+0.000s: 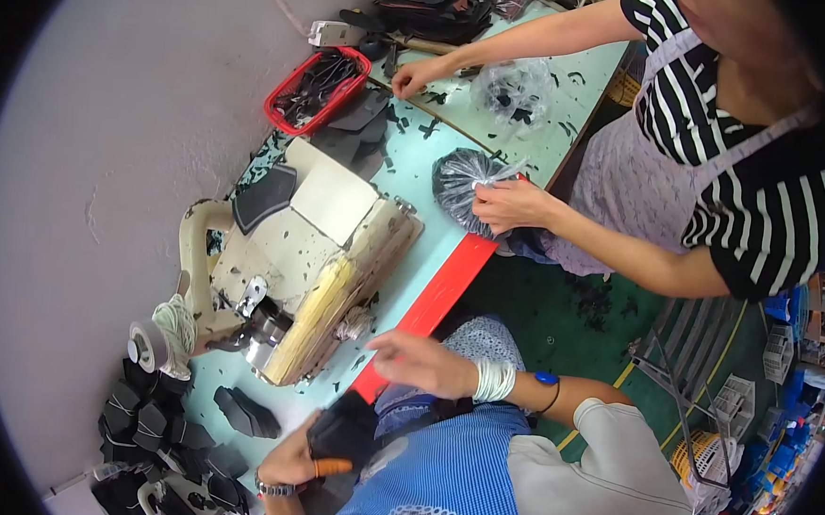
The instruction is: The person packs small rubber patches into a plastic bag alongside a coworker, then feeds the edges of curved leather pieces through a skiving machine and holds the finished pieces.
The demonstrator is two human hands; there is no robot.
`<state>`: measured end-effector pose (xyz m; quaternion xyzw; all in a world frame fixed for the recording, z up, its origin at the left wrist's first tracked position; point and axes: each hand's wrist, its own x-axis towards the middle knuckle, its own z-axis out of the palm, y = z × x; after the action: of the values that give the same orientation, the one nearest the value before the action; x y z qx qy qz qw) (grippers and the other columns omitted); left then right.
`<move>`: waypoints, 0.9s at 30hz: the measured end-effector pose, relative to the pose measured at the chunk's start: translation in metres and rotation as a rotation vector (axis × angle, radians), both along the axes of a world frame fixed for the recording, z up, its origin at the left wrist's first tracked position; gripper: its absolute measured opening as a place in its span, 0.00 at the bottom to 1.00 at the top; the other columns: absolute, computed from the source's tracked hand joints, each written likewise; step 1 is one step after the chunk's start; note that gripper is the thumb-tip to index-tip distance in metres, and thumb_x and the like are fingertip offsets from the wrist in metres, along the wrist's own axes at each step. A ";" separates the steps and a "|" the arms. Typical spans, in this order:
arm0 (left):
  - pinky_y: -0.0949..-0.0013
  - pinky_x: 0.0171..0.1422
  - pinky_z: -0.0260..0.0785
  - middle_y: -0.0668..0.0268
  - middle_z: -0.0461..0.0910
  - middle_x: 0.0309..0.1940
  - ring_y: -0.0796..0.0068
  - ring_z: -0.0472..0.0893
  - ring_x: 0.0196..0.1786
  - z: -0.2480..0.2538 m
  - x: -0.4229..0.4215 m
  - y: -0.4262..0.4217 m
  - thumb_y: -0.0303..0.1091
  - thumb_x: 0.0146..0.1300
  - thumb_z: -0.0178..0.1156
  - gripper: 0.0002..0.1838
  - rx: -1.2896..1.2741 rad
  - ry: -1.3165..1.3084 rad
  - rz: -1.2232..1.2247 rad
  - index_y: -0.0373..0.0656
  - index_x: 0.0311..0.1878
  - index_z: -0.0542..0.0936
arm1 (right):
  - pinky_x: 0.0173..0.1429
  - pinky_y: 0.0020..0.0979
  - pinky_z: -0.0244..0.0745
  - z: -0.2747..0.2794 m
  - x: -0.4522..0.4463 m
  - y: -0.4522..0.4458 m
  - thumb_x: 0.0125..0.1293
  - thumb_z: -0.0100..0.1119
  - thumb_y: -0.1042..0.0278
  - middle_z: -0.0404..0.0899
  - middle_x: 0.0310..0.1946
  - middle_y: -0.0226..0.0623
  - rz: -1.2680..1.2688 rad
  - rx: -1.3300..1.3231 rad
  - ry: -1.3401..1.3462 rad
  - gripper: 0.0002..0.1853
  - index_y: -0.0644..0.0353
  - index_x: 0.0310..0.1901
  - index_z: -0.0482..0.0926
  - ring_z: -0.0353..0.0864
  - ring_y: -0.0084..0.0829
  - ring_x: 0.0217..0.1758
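My left hand (294,460), with a watch and orange tape on a finger, is closed on a stack of black cut pieces (345,431) at the table's front edge. Above the red edge strip hovers my right hand (420,364), white bands round its wrist, fingers apart and slightly blurred, holding nothing. A cream machine (335,281) with a metal wheel stands on the table just beyond my hands. Between it and my left hand lies a small stack of dark pieces (246,413). One dark panel (265,198) rests on the machine.
Tied bundles of black pieces (138,420) lie at lower left. A red basket (318,131) holds dark parts near the wall. Opposite, a co-worker's hand (510,207) grips a tied plastic bag (464,187); the other hand (422,76) reaches over scraps. A metal-framed stand (685,359) is at right.
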<state>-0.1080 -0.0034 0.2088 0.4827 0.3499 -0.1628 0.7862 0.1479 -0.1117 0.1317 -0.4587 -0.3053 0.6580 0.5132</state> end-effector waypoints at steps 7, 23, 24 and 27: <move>0.68 0.60 0.70 0.61 0.79 0.52 0.73 0.78 0.53 0.009 0.053 -0.038 0.36 0.49 0.78 0.41 0.195 0.149 0.056 0.34 0.64 0.68 | 0.44 0.35 0.76 -0.020 0.077 0.035 0.64 0.61 0.65 0.80 0.31 0.41 -0.240 0.209 -0.652 0.11 0.65 0.39 0.77 0.82 0.37 0.37; 0.69 0.58 0.71 0.60 0.80 0.50 0.75 0.79 0.51 -0.005 0.059 -0.072 0.36 0.46 0.80 0.40 0.312 0.230 0.365 0.34 0.60 0.70 | 0.58 0.42 0.77 -0.117 0.229 0.255 0.48 0.74 0.45 0.82 0.49 0.52 -0.052 -0.420 -1.434 0.40 0.60 0.59 0.72 0.82 0.46 0.54; 0.70 0.57 0.71 0.60 0.80 0.50 0.75 0.79 0.51 -0.004 0.059 -0.072 0.36 0.45 0.80 0.40 0.323 0.241 0.343 0.34 0.60 0.70 | 0.58 0.42 0.77 -0.124 0.233 0.261 0.48 0.74 0.44 0.81 0.50 0.50 -0.074 -0.394 -1.415 0.41 0.57 0.61 0.71 0.81 0.46 0.55; 0.69 0.57 0.72 0.60 0.80 0.50 0.75 0.79 0.51 -0.014 0.050 -0.072 0.34 0.44 0.80 0.41 0.272 0.233 0.373 0.34 0.61 0.69 | 0.58 0.43 0.77 -0.140 0.233 0.267 0.50 0.72 0.46 0.82 0.50 0.46 -0.124 -0.293 -1.425 0.38 0.53 0.62 0.73 0.82 0.46 0.53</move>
<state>-0.0581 -0.0759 0.1947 0.4892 0.5396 -0.0208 0.6849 0.3813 0.1549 -0.0083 -0.8561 -0.4474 0.2035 0.1596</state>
